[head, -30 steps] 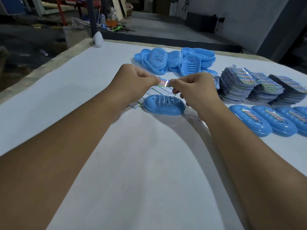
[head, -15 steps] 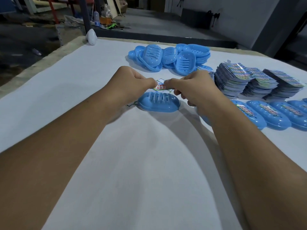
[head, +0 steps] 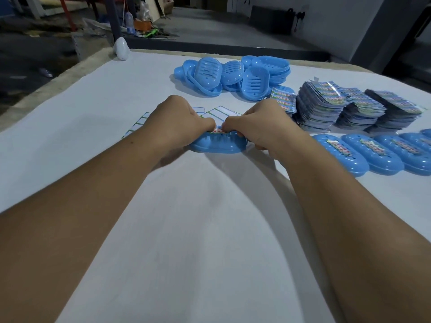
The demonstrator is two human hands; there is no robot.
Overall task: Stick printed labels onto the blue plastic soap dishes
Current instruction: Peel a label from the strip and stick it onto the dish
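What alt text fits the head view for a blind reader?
Both hands, left and right, press a printed label onto a blue soap dish on a white table. Label stacks and labelled dishes lie right.

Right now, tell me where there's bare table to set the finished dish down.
Free: the white table between the forearms, and its left side past the left hand. Crowded: right side, with labelled dishes, label stacks and the unlabelled pile.

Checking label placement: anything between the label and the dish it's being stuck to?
Nothing visible. Left hand and right hand pinch the label right at the top of the soap dish. The fingers hide the contact line, so full seating cannot be told.
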